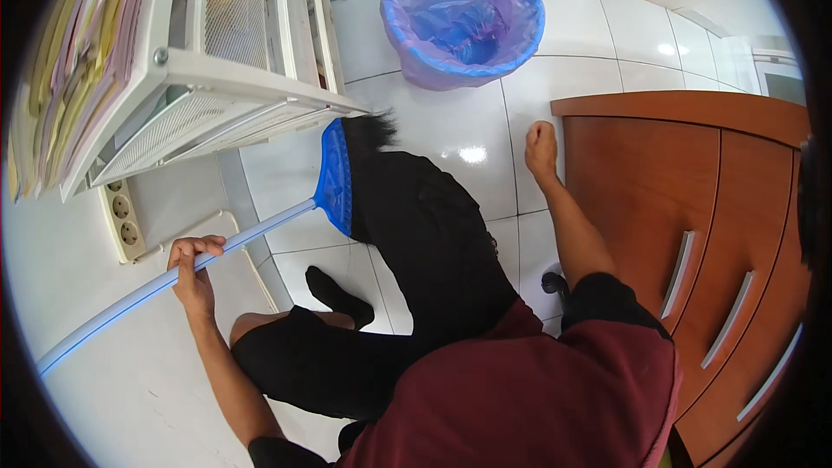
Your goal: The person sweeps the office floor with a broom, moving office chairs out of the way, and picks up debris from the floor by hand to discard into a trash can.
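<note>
My left hand (193,270) is closed around the pale blue handle of a broom (331,180), out to the left. The handle slants from the lower left up to the blue broom head, whose dark bristles point right, close to the foot of the white rack. My black-trousered leg lies beside the head, and dark bristles seem to blend with it, so their full extent is hard to tell. My right hand (542,149) is curled into a fist beside the brown cabinet, with nothing visible in it.
A blue bin (400,45) with a purplish liner stands on the white tiles ahead. To the left is a white mesh rack (251,78) holding stacked folders (82,61). Below it, a power strip (123,218) hangs on the wall. A brown drawer cabinet (641,182) borders the right.
</note>
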### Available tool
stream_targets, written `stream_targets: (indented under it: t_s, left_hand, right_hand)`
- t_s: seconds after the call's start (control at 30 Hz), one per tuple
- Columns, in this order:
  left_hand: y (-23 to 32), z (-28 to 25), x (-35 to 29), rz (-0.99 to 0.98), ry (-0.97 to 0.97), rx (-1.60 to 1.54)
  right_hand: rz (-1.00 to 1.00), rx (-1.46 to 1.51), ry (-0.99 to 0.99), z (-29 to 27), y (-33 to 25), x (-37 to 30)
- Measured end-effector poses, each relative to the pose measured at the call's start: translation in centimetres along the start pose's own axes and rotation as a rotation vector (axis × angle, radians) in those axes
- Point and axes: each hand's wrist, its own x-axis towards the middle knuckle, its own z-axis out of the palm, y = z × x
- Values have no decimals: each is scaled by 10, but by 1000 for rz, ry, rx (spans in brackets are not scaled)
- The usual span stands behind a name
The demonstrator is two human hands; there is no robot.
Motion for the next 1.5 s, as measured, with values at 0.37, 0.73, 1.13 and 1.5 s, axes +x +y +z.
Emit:
stream_targets:
  t_s: [0.37,0.73,1.13,1.5]
  left_hand:
    - [-6,-8,-10,24,-75,66]
    - [-8,-2,-6,60,-29,89]
    - [-8,-1,0,77,-32,79]
    - [-8,-5,5,44,-9,99]
  right_hand:
    - [-89,-287,-320,-5,-18,53]
    - [-110,-590,-63,78,-6,26]
    - [154,-376,-244,38,-6,8]
    - [-113,-283,-160,-12,1,6]
